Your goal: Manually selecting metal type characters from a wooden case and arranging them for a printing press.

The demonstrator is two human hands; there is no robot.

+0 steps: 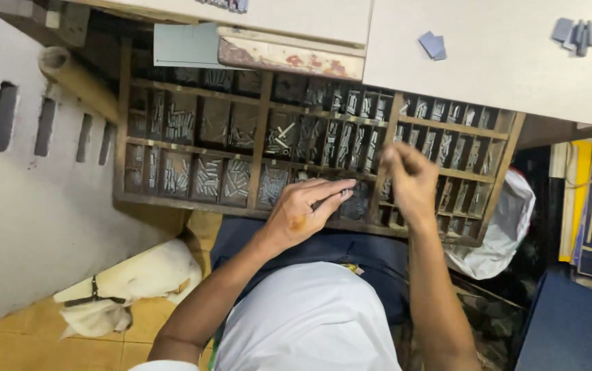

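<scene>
White-shirted torso lowest in view; beyond it, the left hand point(304, 209) grips a dark slim holder at the near edge of a compartmented wooden tray of small grey metal pieces point(261, 148). Right hand point(409, 180), blurred, fingers pinched over compartments just right.

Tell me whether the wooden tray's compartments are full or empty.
Partly filled: the wooden tray shows small grey metal pieces in many compartments, none heaped.

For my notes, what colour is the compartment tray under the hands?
Dark brown wood tray, head view.
</scene>
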